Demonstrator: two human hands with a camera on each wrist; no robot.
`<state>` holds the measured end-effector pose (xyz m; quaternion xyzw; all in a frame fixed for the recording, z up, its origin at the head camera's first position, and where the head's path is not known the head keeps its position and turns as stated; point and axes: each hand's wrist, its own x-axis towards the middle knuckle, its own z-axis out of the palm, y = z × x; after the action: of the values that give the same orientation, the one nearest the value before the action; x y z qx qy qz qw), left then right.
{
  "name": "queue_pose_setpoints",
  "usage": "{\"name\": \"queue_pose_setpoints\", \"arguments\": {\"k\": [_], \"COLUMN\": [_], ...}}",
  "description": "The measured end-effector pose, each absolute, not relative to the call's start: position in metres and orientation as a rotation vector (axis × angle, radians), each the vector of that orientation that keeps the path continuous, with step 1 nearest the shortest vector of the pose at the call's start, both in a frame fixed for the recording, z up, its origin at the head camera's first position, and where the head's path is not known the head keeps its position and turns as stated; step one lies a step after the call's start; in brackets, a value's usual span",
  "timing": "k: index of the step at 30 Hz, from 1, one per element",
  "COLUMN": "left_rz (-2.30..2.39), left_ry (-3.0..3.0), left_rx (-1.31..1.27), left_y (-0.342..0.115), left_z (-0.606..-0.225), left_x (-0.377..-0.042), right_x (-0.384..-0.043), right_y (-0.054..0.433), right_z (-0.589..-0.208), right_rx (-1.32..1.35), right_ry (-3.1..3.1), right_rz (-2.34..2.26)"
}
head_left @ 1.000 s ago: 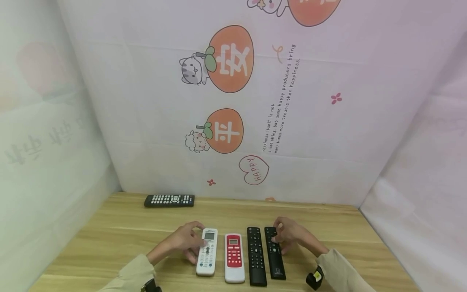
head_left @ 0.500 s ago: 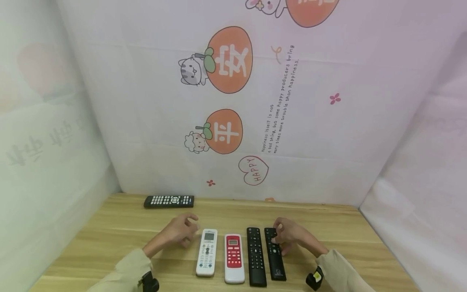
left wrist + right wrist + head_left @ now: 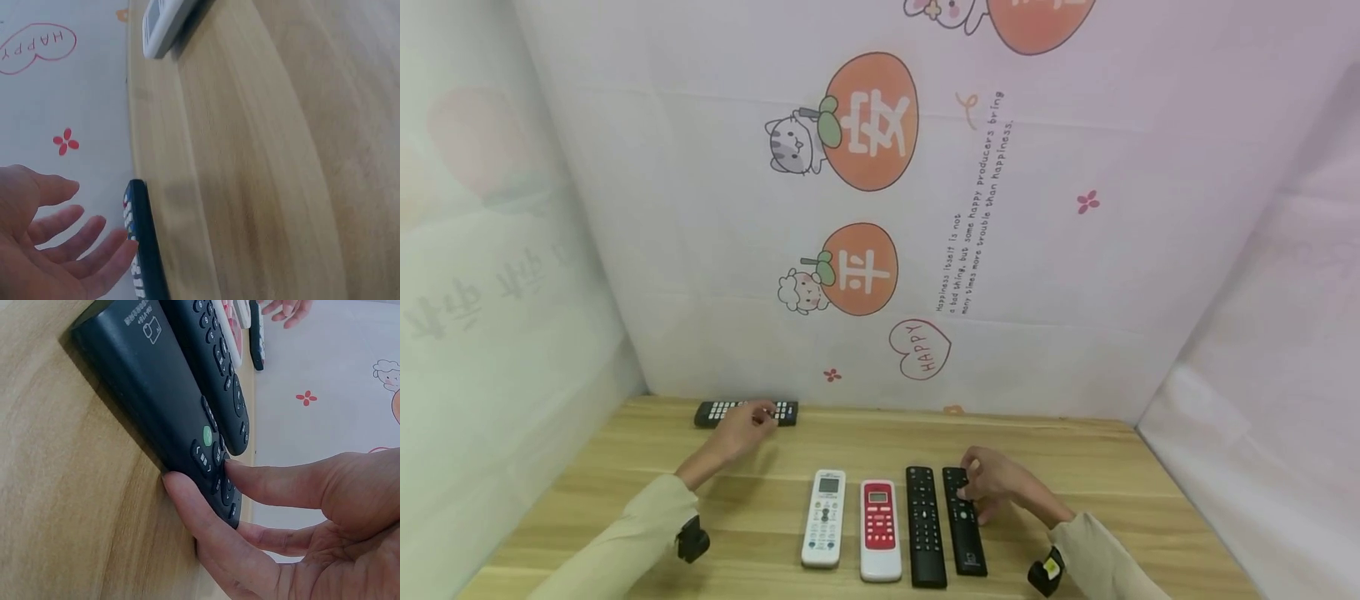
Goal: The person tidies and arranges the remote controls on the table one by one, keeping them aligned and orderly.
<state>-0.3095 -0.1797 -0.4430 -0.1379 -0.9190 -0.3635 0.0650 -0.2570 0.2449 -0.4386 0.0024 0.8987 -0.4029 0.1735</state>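
Note:
At the back left of the table lies a black remote control [image 3: 712,413] with white buttons. My left hand [image 3: 739,430] hovers right over it with fingers apart and relaxed. In the left wrist view, the fingertips [image 3: 128,250] are close to the button side of this remote. On the right, my right hand [image 3: 997,482] holds the upper end of another black remote control [image 3: 967,546]. The right wrist view shows the thumb on its button face and the fingers along its side edge. This remote lies on the table, with a green button partway up.
Left of the held remote stand three more in a row: a longer black remote [image 3: 928,542], a red and white remote [image 3: 881,568] and a white remote [image 3: 824,521] with a grey screen. A printed white cloth [image 3: 1037,367] rises behind the wooden table [image 3: 1075,450].
My left hand has let go of the white remote and moved back and left to the black remote at the rear. My right hand has stayed in place on its remote.

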Motion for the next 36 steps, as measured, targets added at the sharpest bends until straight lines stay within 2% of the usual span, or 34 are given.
{"name": "queue_pose_setpoints", "arguments": {"k": [12, 19, 29, 36], "left_rz": [-0.981, -0.705, -0.471, -0.589], "left_ry": [-2.891, -2.964, -3.045, -3.039], "left_rx": [-0.410, -0.418, -0.301, -0.373], "left_y": [-0.191, -0.196, -0.206, -0.211], "left_z": [-0.440, -0.451, -0.450, -0.446], "left_x": [-0.332, -0.343, -0.339, -0.335], "right_x": [-0.257, -0.256, -0.257, -0.257], "right_y": [0.245, 0.248, 0.245, 0.246], "right_z": [-0.441, -0.441, -0.440, -0.440], "right_rx": [0.018, 0.012, -0.011, 0.001], "right_ry": [2.535, 2.530, 2.520, 2.550], "right_rz": [-1.158, -1.151, -1.139, -1.108]}}
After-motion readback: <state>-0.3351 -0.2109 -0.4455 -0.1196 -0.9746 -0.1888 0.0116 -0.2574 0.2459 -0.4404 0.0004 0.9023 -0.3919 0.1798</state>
